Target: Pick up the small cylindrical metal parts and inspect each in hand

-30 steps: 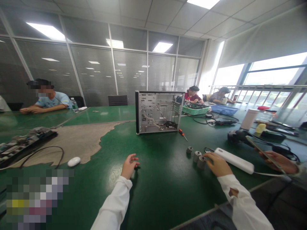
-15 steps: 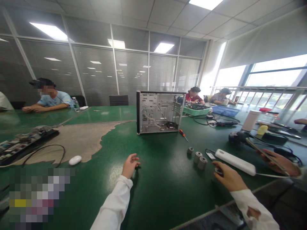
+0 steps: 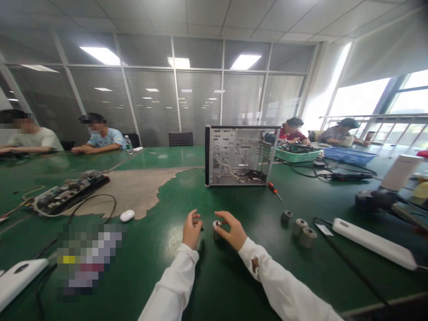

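Observation:
Near the middle of the green table (image 3: 160, 249), my right hand (image 3: 233, 232) has its thumb and fingers around a small metal cylinder (image 3: 216, 232). Just left of that cylinder is my left hand (image 3: 192, 229), its fingers apart and slightly curled, holding nothing. Two metal cylinders stand close together to the right, one at the back (image 3: 300, 226) and one in front (image 3: 308, 237). A smaller, darker cylinder (image 3: 286, 216) stands behind them. Beyond my hands is an open computer case (image 3: 238, 156), upright, with cables inside.
An orange screwdriver (image 3: 273, 188) lies beside the case. White power strip (image 3: 372, 243) at right, white mouse (image 3: 127, 216) and circuit assembly (image 3: 72, 191) at left. Green basket (image 3: 297, 155) and blue basket (image 3: 349, 156) stand behind. Several people sit around the table.
My right hand has moved left from beside the power strip to the table's middle, bringing a metal cylinder beside my left hand. The view has turned left.

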A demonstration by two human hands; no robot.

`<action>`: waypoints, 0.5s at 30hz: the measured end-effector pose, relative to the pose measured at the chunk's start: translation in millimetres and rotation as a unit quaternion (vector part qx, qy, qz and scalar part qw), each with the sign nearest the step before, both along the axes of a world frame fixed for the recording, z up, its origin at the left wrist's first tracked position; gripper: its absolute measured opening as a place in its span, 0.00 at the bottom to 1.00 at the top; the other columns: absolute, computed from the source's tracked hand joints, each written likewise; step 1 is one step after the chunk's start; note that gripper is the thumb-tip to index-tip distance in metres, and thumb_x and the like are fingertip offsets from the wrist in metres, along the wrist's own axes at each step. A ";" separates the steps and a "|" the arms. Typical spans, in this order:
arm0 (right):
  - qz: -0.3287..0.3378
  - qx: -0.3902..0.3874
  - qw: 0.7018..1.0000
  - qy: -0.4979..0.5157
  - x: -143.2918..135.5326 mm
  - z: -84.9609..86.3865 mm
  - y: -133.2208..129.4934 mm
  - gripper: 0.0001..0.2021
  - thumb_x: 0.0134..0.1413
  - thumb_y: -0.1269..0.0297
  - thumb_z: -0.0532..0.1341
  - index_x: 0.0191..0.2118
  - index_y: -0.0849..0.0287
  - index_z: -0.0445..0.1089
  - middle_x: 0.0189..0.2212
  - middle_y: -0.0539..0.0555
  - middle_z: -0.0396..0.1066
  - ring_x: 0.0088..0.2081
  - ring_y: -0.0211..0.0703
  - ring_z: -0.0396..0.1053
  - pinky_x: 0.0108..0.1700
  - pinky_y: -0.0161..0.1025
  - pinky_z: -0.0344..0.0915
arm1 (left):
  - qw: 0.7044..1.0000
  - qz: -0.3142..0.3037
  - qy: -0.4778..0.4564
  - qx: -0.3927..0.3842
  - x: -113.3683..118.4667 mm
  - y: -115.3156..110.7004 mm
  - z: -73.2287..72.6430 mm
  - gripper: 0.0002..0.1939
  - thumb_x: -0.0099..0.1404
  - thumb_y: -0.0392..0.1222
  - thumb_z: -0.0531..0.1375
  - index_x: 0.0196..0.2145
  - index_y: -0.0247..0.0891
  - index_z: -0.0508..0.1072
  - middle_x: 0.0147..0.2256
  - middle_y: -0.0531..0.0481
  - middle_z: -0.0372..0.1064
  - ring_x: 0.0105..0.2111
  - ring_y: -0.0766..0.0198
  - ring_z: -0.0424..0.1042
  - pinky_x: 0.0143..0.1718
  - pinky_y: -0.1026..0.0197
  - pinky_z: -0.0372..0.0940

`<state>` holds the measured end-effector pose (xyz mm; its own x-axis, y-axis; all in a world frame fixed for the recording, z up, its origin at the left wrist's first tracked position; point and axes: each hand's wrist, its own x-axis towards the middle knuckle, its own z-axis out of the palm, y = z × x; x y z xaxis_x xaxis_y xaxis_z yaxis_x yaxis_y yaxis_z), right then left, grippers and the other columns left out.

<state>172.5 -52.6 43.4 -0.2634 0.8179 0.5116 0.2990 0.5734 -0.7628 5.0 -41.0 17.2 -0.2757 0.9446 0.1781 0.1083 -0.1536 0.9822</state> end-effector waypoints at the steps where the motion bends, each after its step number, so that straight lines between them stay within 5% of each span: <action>1: -0.019 -0.030 0.998 0.059 -10.7 -6.2 7.3 0.17 0.43 0.62 0.56 0.42 0.57 0.64 0.40 0.55 0.66 0.42 0.43 0.63 0.42 0.41 0.61 | 1.000 0.015 0.017 0.017 -1.5 -2.8 1.4 0.21 0.50 0.35 0.55 0.44 0.36 0.60 0.38 0.46 0.63 0.30 0.67 0.66 0.30 0.64 0.63; 6: -0.058 -0.184 0.952 0.236 -27.9 -31.2 34.6 0.18 0.43 0.52 0.55 0.36 0.60 0.66 0.34 0.56 0.69 0.36 0.44 0.66 0.35 0.40 0.63 | 0.980 -0.035 0.158 0.114 -9.8 -15.9 10.2 0.22 0.53 0.39 0.55 0.47 0.39 0.59 0.43 0.44 0.60 0.39 0.61 0.64 0.42 0.57 0.59; 15: -0.028 -0.211 0.952 0.218 -22.9 -34.0 37.3 0.18 0.38 0.52 0.58 0.35 0.59 0.67 0.33 0.56 0.69 0.36 0.47 0.66 0.30 0.39 0.64 | 0.947 -0.111 0.266 0.139 -6.2 -22.0 21.7 0.15 0.53 0.36 0.55 0.41 0.41 0.66 0.40 0.47 0.64 0.41 0.60 0.63 0.45 0.57 0.57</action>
